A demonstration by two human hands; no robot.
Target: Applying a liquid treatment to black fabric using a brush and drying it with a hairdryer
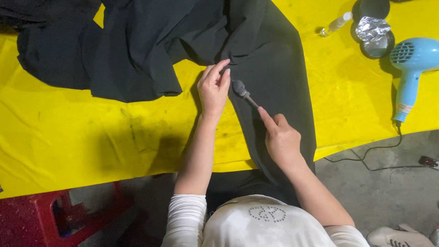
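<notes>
Right hand (pixel 281 139) grips a thin tool (pixel 244 93) by its handle, forefinger stretched along the shaft, its grip closed on the handle. From that grip the shaft runs up and left to a fuzzy grey head that touches black cloth (pixel 270 68). Just left of the head, the left hand (pixel 214 88) presses flat on the cloth, fingers together, grasping nothing. The cloth spreads above and left of both hands across a yellow worktop (pixel 68 137) and hangs off its near edge under the right wrist. Well right of the grip lies a blue hairdryer (pixel 411 68); above it sit a small clear bottle (pixel 336 24) and crumpled foil (pixel 372 28).
</notes>
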